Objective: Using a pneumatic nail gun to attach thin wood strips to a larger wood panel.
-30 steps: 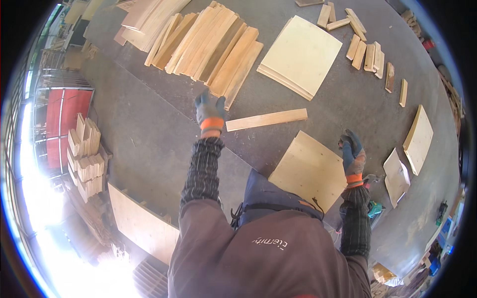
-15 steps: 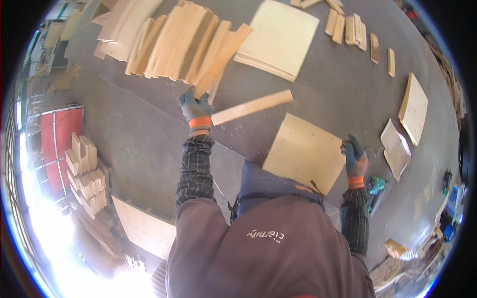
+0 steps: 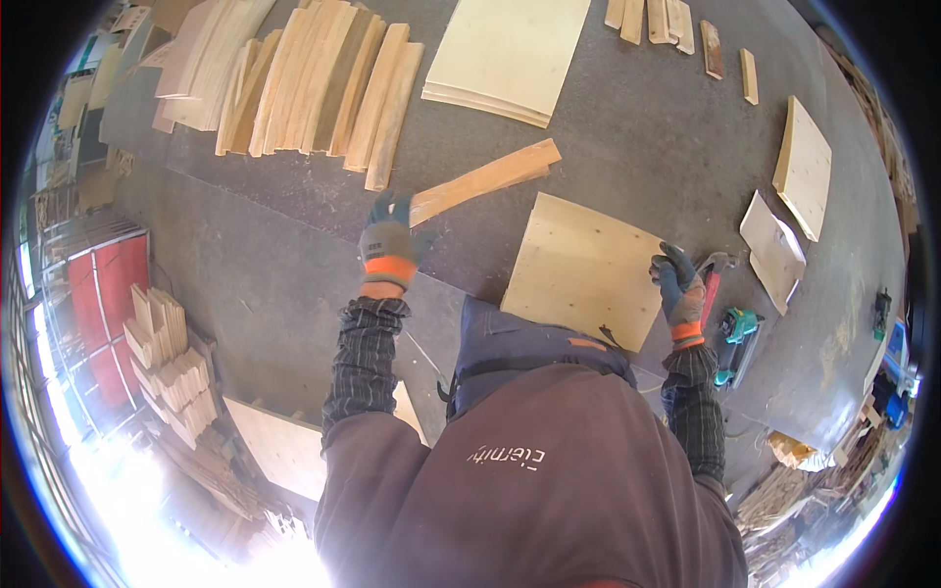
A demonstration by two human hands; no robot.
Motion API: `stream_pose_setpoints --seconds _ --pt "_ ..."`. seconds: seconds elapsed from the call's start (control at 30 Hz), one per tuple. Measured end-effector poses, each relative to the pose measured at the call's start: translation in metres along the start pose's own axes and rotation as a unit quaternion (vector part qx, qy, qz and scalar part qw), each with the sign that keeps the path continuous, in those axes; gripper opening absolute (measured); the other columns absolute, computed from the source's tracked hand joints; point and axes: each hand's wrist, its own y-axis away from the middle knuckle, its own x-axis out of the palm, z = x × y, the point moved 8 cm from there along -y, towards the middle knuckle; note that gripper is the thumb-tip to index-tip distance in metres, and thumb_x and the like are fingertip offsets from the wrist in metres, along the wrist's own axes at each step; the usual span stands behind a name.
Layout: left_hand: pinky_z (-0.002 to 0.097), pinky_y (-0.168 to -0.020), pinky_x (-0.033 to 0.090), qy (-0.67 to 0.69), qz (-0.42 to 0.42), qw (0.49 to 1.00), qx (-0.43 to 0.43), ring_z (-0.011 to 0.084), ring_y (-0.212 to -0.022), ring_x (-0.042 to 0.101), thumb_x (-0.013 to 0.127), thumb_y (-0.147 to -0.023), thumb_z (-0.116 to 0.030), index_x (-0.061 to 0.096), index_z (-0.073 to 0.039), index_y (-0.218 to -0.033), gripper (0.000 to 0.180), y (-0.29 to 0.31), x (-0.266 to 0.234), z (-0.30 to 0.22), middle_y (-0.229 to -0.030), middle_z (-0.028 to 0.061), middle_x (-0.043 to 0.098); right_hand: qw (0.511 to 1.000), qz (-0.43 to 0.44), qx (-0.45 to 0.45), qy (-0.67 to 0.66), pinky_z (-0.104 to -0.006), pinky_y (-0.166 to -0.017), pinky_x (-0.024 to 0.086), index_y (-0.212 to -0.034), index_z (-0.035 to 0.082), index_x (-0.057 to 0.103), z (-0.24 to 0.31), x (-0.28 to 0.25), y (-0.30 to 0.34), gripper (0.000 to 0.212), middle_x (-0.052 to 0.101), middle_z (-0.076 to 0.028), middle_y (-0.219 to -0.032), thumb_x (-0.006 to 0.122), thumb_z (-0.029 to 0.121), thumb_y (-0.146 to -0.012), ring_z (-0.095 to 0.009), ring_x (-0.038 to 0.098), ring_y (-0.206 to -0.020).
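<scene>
My left hand, in a grey-blue glove with an orange cuff, is open beside the near end of a wooden strip. That strip lies slanted on the dark table, over another strip that peeks out beneath it. My right hand, gloved alike, has its fingers curled at the right edge of a square plywood panel in front of me; whether something small is inside them is hidden. Right beside this hand lies a hammer with a red handle. A teal nail gun rests a little nearer.
A row of wooden strips lies at the far left, next to stacked boards. Beyond the slanted strips is a stack of pale plywood panels. Small wood blocks and a plywood piece lie toward the right.
My left hand has let go of the strip it held, which now lies over the slanted one. The view has shifted a little, and the hammer has come into sight by my right hand.
</scene>
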Motion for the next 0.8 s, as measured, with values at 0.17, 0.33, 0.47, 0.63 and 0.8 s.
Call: stream_pose_setpoints --seconds 0.17,0.33,0.47,0.63,0.8 --pt "0.0502 -0.098 0.054 -0.033 0.046 0.994 0.095 0.0387 -0.122 0.062 0.087 -0.079 -0.033 0.065 -0.008 -0.133 0.064 -0.043 0.023 -0.044 -0.132 0.0194 0.065 1.0 0.018 0.005 0.004 -0.0296 -0.093 0.057 -0.143 0.001 0.062 0.004 0.01 -0.003 0.036 0.073 -0.01 -0.118 0.057 0.008 -0.108 -0.015 0.069 -0.1" --pt "0.0486 -0.095 0.055 0.038 0.086 0.991 0.095 0.0395 -0.112 0.066 0.084 -0.081 -0.028 0.069 -0.005 -0.125 0.052 -0.056 0.047 -0.044 -0.118 0.0177 0.071 1.0 0.011 0.004 0.007 -0.0293 -0.092 0.057 -0.142 0.0 0.062 0.011 0.011 -0.005 0.036 0.073 -0.01 -0.117 0.058 0.007 -0.108 -0.015 0.069 -0.099" --pt "0.0492 -0.092 0.055 0.062 0.064 0.989 0.12 0.0416 -0.104 0.068 0.082 -0.083 -0.025 0.071 -0.005 -0.118 0.042 -0.06 0.044 -0.046 -0.112 0.0191 0.072 1.0 -0.002 0.015 -0.024 -0.0286 -0.09 0.056 -0.142 0.0 0.063 0.004 0.005 0.001 0.036 0.074 -0.009 -0.115 0.059 0.007 -0.107 -0.014 0.069 -0.099" --pt "0.05 -0.091 0.055 0.07 0.042 0.989 0.12 0.0421 -0.102 0.068 0.082 -0.082 -0.024 0.071 -0.005 -0.116 0.04 -0.057 0.041 -0.042 -0.111 0.0195 0.071 1.0 0.003 0.03 -0.009 -0.0283 -0.088 0.057 -0.142 0.001 0.063 0.0 0.011 0.004 0.036 0.074 -0.008 -0.115 0.061 0.008 -0.107 -0.014 0.069 -0.096" --pt "0.0504 -0.091 0.055 0.083 0.019 0.988 0.125 0.0416 -0.105 0.067 0.083 -0.08 -0.025 0.071 -0.004 -0.114 0.042 -0.058 0.052 -0.042 -0.111 0.0187 0.071 0.999 -0.001 0.037 -0.011 -0.0274 -0.084 0.056 -0.141 0.002 0.064 -0.006 0.011 0.0 0.036 0.074 -0.008 -0.115 0.063 0.01 -0.106 -0.013 0.069 -0.093"
